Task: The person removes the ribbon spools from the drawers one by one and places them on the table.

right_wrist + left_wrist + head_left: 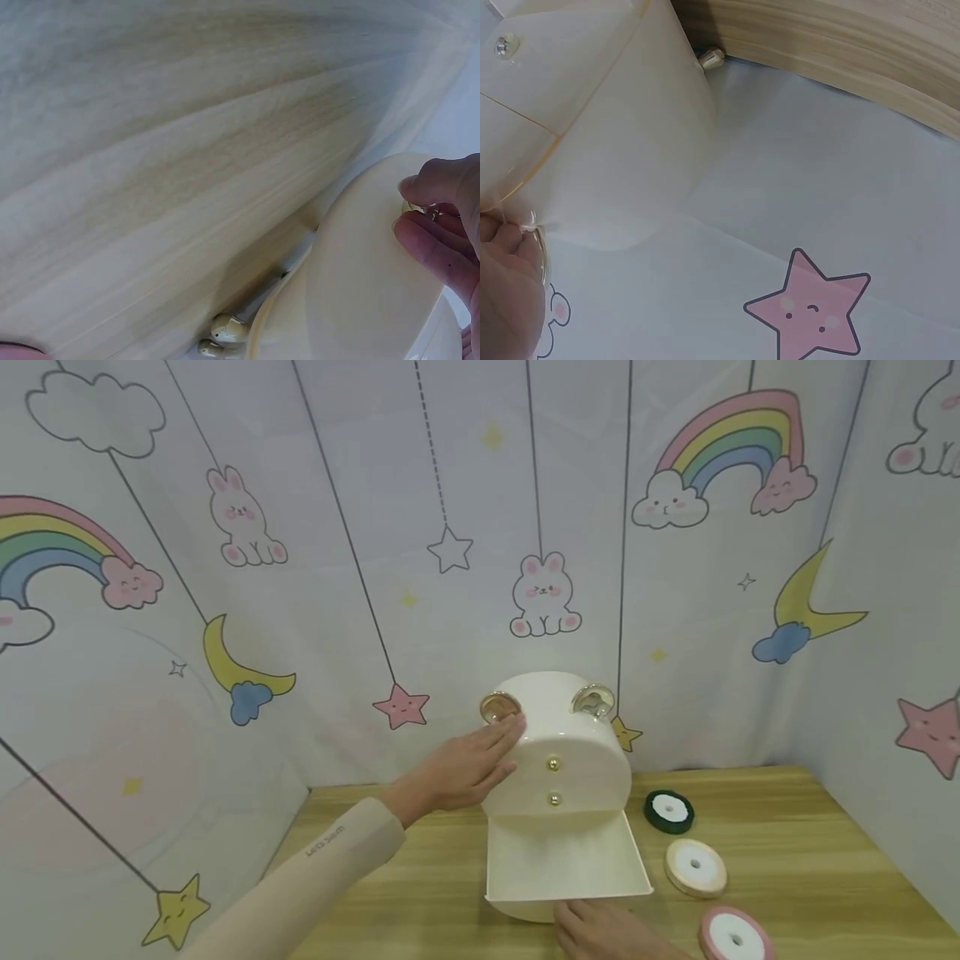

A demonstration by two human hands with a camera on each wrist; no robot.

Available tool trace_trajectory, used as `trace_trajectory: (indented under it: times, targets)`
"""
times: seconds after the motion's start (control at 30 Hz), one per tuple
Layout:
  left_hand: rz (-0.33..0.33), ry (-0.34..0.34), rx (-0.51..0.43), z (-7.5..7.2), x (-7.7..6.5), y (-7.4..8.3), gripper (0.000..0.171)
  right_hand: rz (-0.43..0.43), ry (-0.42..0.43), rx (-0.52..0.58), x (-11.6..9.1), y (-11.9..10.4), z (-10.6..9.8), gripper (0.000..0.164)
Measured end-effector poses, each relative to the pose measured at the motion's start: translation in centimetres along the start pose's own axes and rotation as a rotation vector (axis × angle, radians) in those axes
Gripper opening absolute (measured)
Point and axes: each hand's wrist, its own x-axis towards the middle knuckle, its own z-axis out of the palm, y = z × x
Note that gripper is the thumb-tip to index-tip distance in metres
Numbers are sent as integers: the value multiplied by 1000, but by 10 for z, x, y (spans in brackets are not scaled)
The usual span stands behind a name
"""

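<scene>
A cream-white storage box (525, 693) with rounded sides and two gold-rimmed ears (594, 701) stands on the table. Its lowest drawer (562, 857) is pulled far out, and I see nothing in it. Two gold knobs (553, 764) mark the front above. My left hand (465, 770) rests on the box's upper left edge beside the left ear, fingers extended. Below the drawer's front edge, my right hand (606, 932) is partly hidden in the head view. The right wrist view shows its thumb and fingers pinching a gold drawer knob (412, 208).
Right of the box lie three ribbon rolls: dark green (669, 812), cream (696, 867) and pink (737, 937). The wood-grain table (810, 860) meets a printed curtain (465, 635) at the back and sides. Small gold feet (229, 328) support the box.
</scene>
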Motion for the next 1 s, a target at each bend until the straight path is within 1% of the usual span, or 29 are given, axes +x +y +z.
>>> trace_trajectory:
  times: [0.07, 0.17, 0.23, 0.37, 0.4, 0.53, 0.57, 0.73, 0.8, 0.83, 0.93, 0.97, 1.0]
  targets:
    - [1, -6, 10, 0, 0, 0, 66, 7, -2, 9, 0, 0, 0, 33]
    - [-2, -11, 10, 1, 0, 0, 66, 24, 21, 9, -1, 1, 0, 33]
    - [-4, -12, 8, 1, -1, 0, 66, 33, 41, -3, -1, 2, 1, 29]
    - [-10, -13, -4, 2, -1, 1, 67, 38, 71, -50, 0, 6, 5, 13]
    - [-11, -12, -5, 2, -1, 1, 67, 38, 71, -62, 1, 8, 6, 17]
    - [-14, -6, -4, 2, -2, 1, 67, 60, 63, -76, 3, 12, 7, 58]
    - [-15, -4, 0, 2, -2, 1, 67, 68, 56, -78, 4, 13, 7, 65]
    - [-22, -1, 14, 4, -2, 1, 67, 132, 14, -73, 4, 17, 10, 74]
    - [-24, 0, 9, 4, -1, 1, 67, 151, 9, -76, 4, 19, 13, 69]
    - [-23, -1, 8, 5, -1, 1, 67, 158, 9, -77, 4, 20, 15, 63]
    - [-23, -5, 2, 4, -1, 1, 67, 173, 24, -78, 4, 22, 20, 36]
    - [-22, -4, 1, 4, 0, 1, 67, 178, 30, -81, 5, 22, 22, 29]
    - [-22, -5, 3, 4, -1, 1, 67, 183, 33, -82, 5, 22, 23, 25]
